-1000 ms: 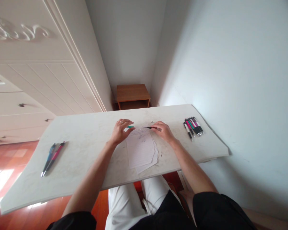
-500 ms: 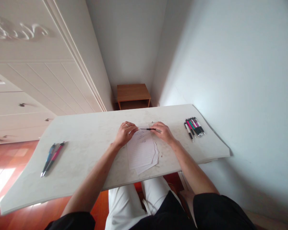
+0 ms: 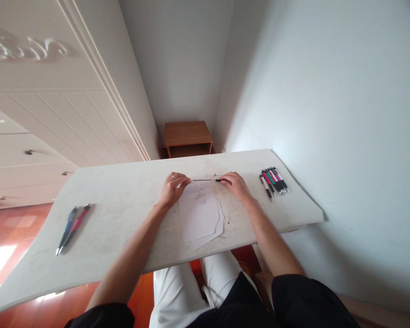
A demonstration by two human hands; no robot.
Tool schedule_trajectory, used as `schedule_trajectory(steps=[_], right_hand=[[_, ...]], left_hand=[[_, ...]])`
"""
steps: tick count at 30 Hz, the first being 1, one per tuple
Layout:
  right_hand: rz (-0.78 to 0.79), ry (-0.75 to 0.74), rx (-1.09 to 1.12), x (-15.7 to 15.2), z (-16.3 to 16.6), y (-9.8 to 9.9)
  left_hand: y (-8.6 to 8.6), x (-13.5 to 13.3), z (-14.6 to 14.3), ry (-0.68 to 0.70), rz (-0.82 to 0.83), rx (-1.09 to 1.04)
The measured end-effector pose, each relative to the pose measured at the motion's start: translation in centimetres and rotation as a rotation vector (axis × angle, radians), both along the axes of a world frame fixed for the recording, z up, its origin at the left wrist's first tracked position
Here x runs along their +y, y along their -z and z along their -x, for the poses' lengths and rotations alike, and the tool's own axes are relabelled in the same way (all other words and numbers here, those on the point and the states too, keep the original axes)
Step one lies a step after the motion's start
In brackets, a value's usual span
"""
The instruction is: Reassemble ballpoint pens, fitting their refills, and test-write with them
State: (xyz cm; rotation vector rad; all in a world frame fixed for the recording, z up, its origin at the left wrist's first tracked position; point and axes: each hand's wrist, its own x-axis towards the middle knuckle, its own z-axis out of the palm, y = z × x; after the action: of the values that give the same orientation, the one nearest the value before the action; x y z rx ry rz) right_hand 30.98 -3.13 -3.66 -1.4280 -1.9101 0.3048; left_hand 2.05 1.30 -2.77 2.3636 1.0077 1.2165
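White trousers show below the near edge of the worktop. On its near left, a blue pen and a crimson pen lie with their near tips close together. Scribbled paper, torn along the right, lies in the middle. By its far end I see a thin dark rod, level, pointing at a black piece, the two seemingly just apart. So slim a rod, I'd judge, wants a light pinch, steady wrists and both parts kept in one line. The left hand's fingers are nearly together, pinching the rod's left end; the right hand's fingers grasp the black piece, though how much they cover I can't tell. Over on the right rests a row of pens. Beyond the far edge is a brown wooden stand.
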Motion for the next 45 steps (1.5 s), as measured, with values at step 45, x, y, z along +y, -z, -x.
schedule_trajectory(steps=[45], right_hand=[[-0.022,0.015,-0.036,0.1,0.5,0.4]], left_hand=[[-0.1,-0.6,-0.5,-0.169,0.025,0.388]])
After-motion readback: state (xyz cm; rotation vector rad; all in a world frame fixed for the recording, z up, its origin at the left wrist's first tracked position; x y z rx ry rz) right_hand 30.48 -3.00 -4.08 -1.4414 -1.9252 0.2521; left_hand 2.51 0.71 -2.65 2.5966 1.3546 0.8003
